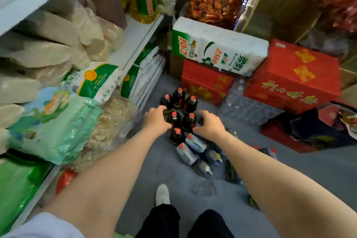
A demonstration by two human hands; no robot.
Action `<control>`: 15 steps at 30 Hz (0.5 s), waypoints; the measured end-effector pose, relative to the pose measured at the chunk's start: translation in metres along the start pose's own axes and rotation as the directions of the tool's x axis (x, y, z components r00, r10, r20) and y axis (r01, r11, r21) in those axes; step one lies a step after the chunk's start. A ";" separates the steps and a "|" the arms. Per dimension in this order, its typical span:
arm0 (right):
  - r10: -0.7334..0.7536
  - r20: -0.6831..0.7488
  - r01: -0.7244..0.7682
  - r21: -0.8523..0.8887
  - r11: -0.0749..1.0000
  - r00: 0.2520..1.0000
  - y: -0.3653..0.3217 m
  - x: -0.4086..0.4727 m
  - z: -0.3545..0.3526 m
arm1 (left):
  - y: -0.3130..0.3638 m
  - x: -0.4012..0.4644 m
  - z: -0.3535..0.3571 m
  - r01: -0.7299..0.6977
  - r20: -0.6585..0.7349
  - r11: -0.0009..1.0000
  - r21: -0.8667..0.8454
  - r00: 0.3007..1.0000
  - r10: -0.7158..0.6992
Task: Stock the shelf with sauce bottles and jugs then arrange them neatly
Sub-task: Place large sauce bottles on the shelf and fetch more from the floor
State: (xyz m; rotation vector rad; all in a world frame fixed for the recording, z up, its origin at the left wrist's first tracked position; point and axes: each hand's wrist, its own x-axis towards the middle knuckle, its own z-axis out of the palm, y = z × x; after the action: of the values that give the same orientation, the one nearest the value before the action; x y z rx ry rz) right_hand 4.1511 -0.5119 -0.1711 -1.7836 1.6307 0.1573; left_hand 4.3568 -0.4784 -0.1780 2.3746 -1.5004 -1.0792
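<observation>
Both arms reach forward and down toward a cluster of dark sauce bottles (pixel 178 111) with red caps standing upright on the grey floor (pixel 158 162), at roughly twelve o'clock from the person's feet. The left hand (pixel 155 120) sits at the nine o'clock edge of the cluster, fingers curled forward against or over the far-left bottle (pixel 165 100); whether it has closed on that bottle cannot be told, since the fingertips are hidden. The right hand (pixel 208 122) hovers at the three o'clock edge, fingers spread and loosely bent, holding nothing, its fingertips just beside the red-capped bottle (pixel 190 120) at centre right. The bottles' long axes are vertical, so a top or side grasp at the neck appears the natural approach. The two hands bracket the middle bottles, with the left marginally further forward. Nearer the person, at about five o'clock from the cluster, several grey-blue jugs (pixel 193 149) lie tipped on their sides, long axes running roughly toward ten o'clock; these sit beneath the right forearm and are closer to the right hand. The shelf (pixel 139 35) stands at nine to ten o'clock, already crowded with bagged goods. Judgement: pick-up stage, stocking barely begun; lifted bottles must travel left.
</observation>
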 end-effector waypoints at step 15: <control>0.080 0.211 -0.089 0.032 0.996 0.974 0.093 0.085 0.084 | -0.036 0.070 0.107 0.185 0.137 0.982 0.038 0.972 -0.188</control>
State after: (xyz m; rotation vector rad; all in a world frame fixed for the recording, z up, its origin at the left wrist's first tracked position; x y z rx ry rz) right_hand 4.1139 -0.5313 -0.3166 -1.6089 1.5467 0.3373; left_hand 4.3331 -0.4921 -0.3085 2.5472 -1.3599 -1.3010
